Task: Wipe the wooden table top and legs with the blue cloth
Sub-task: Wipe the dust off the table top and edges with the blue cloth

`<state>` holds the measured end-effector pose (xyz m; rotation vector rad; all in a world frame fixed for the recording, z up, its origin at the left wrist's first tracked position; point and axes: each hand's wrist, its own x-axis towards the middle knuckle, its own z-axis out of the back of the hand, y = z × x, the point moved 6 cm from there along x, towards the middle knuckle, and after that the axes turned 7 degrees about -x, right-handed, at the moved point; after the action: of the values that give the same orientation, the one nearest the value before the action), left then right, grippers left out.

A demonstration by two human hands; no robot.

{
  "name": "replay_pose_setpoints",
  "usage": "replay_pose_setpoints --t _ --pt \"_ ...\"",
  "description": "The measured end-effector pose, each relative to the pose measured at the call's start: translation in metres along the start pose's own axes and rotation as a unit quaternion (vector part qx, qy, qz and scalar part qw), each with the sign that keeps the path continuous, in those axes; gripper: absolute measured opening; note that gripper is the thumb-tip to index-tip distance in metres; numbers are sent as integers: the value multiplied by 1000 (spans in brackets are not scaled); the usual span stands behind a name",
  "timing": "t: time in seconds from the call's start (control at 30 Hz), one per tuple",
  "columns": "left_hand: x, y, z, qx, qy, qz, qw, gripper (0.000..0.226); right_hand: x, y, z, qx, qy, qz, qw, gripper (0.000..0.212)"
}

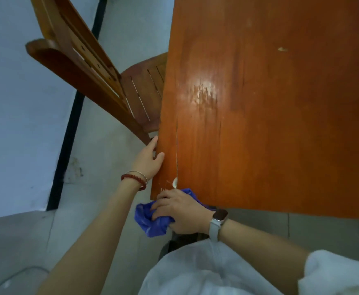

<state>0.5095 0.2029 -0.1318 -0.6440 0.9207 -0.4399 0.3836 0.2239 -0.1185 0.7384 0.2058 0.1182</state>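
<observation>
crumpled blue cloth point(151, 222) at scuffed table point(259, 124) corner

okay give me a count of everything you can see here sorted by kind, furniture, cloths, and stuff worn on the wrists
Furniture: 2, the orange-brown wooden table and slatted brown wooden chair.
Cloths: 1, the crumpled blue cloth.
Wrist wear: 3, a red bead bracelet, thin metal bangle and white-strapped smartwatch.
Total: 6.

Plain room: wooden table point(259, 103), slatted wooden chair point(89, 67), tiled floor point(102, 167).
</observation>
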Motion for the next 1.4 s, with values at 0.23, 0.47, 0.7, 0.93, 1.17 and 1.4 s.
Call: replay_pose_setpoints --t 0.23,0.47,0.7,0.93,1.17,1.4 --pt "-28 15 -16 18 -62 5 998 54 -75 -12 19 7 -93 -115 989 34" --pt "-48 13 -29 101 -150 -27 983 48 -112 -18 2 -34 -58 -161 985 36" --pt "-88 -20 -67 -2 -31 -198 980 29 -159 -29 33 148 -159 -261 941 39" --pt "-118 -69 -154 -90 281 -237 926 38 -245 -37 68 294 -359 -355 811 20" --pt "-133 -167 -244 77 352 -375 854 45 -358 -44 98 321 -522 -420 669 22" --pt "-138 -262 -309 99 290 -458 835 23 -442 -67 133 257 -584 -457 620 18"
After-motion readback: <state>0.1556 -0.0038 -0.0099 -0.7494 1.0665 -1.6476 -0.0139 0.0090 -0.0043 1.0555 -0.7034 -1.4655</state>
